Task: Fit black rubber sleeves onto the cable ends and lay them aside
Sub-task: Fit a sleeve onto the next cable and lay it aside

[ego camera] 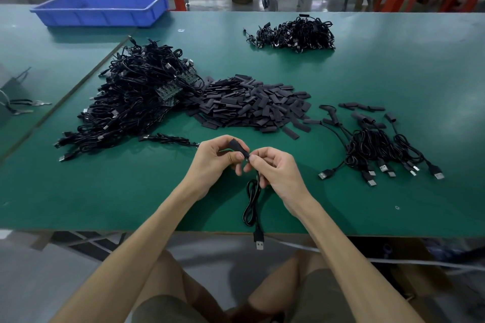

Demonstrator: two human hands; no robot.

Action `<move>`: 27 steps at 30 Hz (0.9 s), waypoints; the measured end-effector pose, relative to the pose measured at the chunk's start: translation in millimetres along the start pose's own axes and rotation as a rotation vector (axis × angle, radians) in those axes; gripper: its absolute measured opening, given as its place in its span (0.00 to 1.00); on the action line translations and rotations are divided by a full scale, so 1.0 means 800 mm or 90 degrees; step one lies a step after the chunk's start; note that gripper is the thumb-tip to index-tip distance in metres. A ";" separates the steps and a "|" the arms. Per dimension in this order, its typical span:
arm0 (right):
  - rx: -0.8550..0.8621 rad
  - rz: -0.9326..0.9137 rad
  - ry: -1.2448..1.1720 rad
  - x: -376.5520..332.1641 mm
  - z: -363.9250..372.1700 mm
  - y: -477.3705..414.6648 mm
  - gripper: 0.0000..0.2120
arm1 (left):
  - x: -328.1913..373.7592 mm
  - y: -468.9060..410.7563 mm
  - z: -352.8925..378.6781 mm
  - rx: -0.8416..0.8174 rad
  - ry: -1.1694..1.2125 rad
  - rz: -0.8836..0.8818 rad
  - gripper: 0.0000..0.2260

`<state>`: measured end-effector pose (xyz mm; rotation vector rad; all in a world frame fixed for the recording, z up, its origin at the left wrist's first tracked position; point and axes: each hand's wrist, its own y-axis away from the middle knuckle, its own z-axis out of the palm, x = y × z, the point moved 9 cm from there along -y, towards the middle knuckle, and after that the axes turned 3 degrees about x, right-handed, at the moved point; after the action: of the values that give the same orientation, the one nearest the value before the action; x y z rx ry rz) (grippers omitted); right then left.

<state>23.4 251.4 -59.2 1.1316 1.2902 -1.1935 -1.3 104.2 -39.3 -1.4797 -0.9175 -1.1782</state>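
Above the near edge of the green table [393, 73], just in front of us, our two hands meet fingertip to fingertip. Our left hand [210, 162] pinches a black rubber sleeve [236, 146] between thumb and curled fingers. The sleeve's long axis slants from upper left down to lower right, so its lower mouth faces our right hand [278, 170]. That hand pinches the cable [252, 207] close to its end, thumb against forefinger, right at the mouth. We cannot tell whether the tip is already inside, because our fingers hide the joint.

From the right-hand pinch the cable drops in a loose loop onto the table. Its USB plug [259, 242] hangs past the edge, over our lap.

We judge that the coming move is a push along that slanted axis, right hand feeding and left hand holding steady. Nothing lies between the hands.

Beyond them spreads the heap of loose sleeves [249, 105], and to its left the big pile of bare cables [131, 102]. The finished cables [380, 147] lie to the right, nearer our right hand, so that is the natural side for laying this one down. Another cable bundle [294, 34] and a blue tray [102, 8] sit well back, out of the way.
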 end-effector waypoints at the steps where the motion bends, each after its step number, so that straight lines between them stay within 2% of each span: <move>1: -0.001 0.001 0.001 0.000 -0.001 0.000 0.04 | 0.001 0.001 0.000 0.000 0.006 -0.001 0.03; 3: -0.005 0.002 0.000 0.001 -0.002 0.000 0.05 | 0.002 0.001 0.001 -0.001 0.020 -0.003 0.02; 14: -0.001 0.004 -0.009 0.007 -0.005 0.000 0.03 | 0.002 0.003 0.003 -0.007 0.021 -0.024 0.08; 18: -0.005 0.004 -0.006 0.006 -0.004 -0.001 0.04 | 0.002 0.003 -0.001 0.005 0.014 -0.026 0.06; 27: -0.005 0.005 -0.016 0.005 -0.001 -0.001 0.04 | -0.006 0.001 -0.003 -0.013 0.033 -0.054 0.11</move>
<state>22.5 252.4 -63.1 1.1121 1.2693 -1.1920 -2.2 102.0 -44.0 -1.4322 -0.9431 -1.2859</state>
